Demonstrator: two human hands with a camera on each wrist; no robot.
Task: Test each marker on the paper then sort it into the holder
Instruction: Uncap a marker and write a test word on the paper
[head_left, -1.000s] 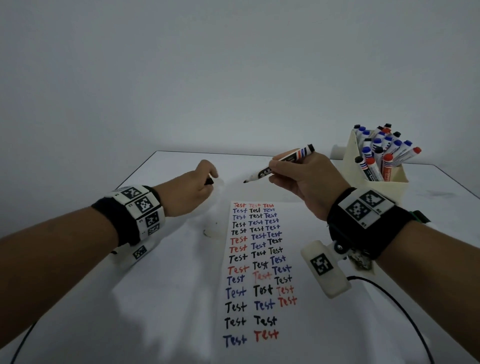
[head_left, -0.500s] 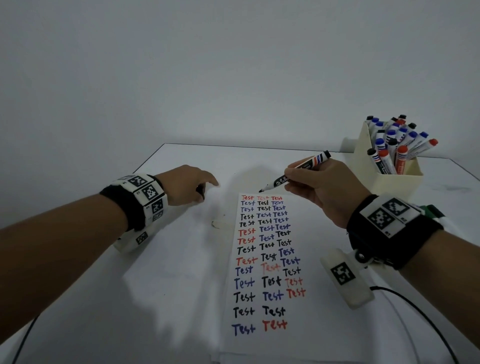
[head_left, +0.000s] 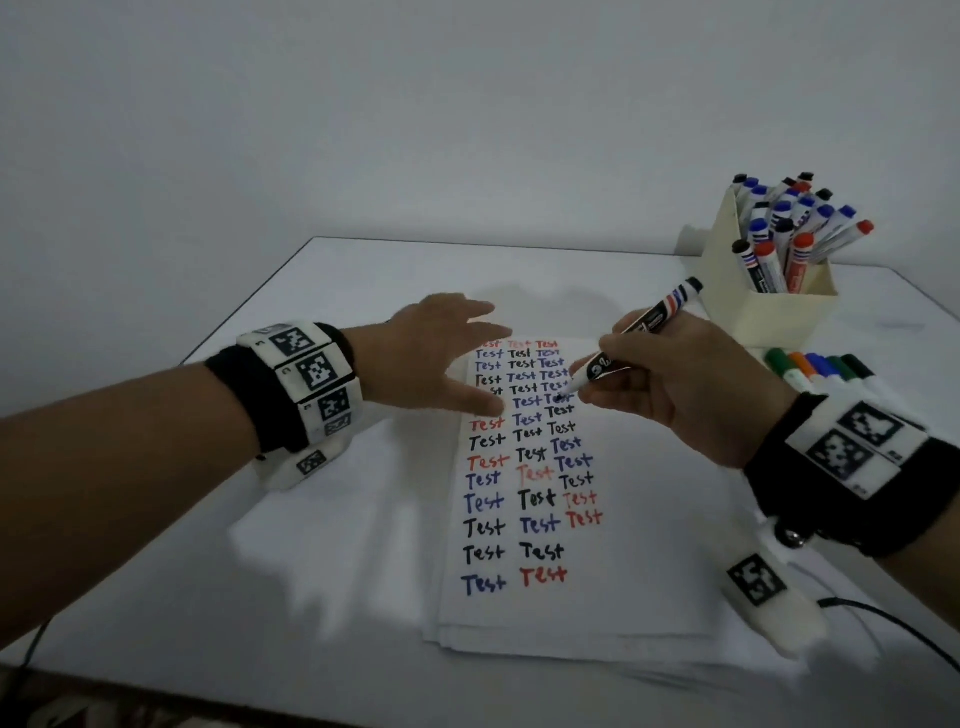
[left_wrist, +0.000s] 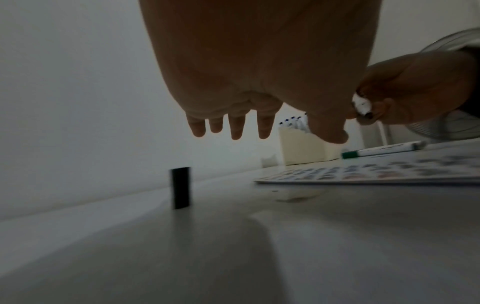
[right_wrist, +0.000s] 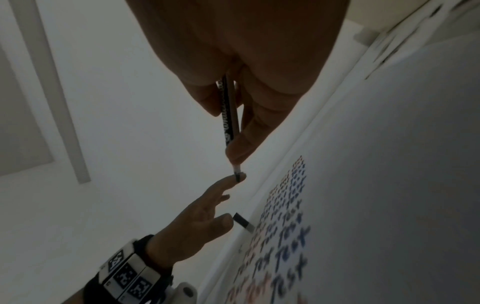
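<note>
The left hand (head_left: 431, 358) has moved onto the white "Test"-covered paper sheet (head_left: 540, 467), fingers (head_left: 485, 410) spread flat; the right hand (head_left: 691, 384) pinches the uncapped black marker (head_left: 636, 335).

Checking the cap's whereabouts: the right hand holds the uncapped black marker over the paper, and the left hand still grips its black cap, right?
Not quite: the left hand is open; the left wrist view shows the black cap standing on the table. The right hand does hold the uncapped black marker over the paper.

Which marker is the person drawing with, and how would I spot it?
Find the paper covered in rows of "Test" on the white table. Above its top rows, the right hand grips a marker. Unlike those in the holder, it is uncapped and tilted, tip down.
</note>
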